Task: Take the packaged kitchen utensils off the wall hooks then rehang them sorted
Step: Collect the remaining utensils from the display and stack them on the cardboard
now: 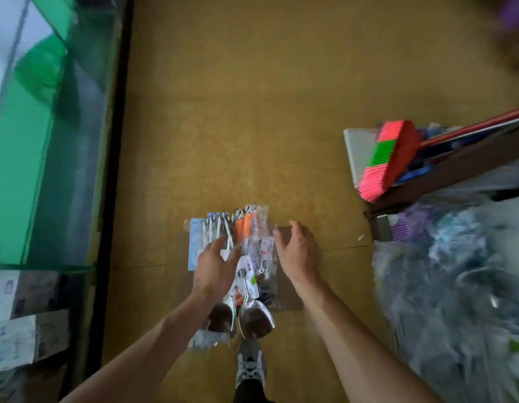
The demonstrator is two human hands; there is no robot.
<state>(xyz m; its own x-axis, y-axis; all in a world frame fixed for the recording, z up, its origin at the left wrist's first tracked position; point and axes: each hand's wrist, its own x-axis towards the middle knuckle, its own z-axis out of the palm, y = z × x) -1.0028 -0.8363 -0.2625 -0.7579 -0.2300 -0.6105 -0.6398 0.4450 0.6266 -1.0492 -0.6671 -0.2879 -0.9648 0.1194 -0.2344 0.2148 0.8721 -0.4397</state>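
A pile of packaged kitchen utensils (pixel 243 257) lies on the brown floor in front of me: steel ladles and spoons in clear bags, two orange-handled tools (pixel 243 228), and a blue backing card (pixel 194 248). My left hand (pixel 214 266) is spread over the left side of the pile, fingers straight, touching the packages. My right hand (pixel 299 251) hovers at the pile's right edge with fingers loosely bent, holding nothing. The picture is blurred by motion. No wall hooks are in view.
A green glass-fronted counter (pixel 48 141) with a black edge runs along the left. A red broom with pink and green bristles (pixel 389 161) lies at the right over a box. Bagged goods (pixel 456 286) fill the lower right. My shoe (pixel 250 365) stands below the pile.
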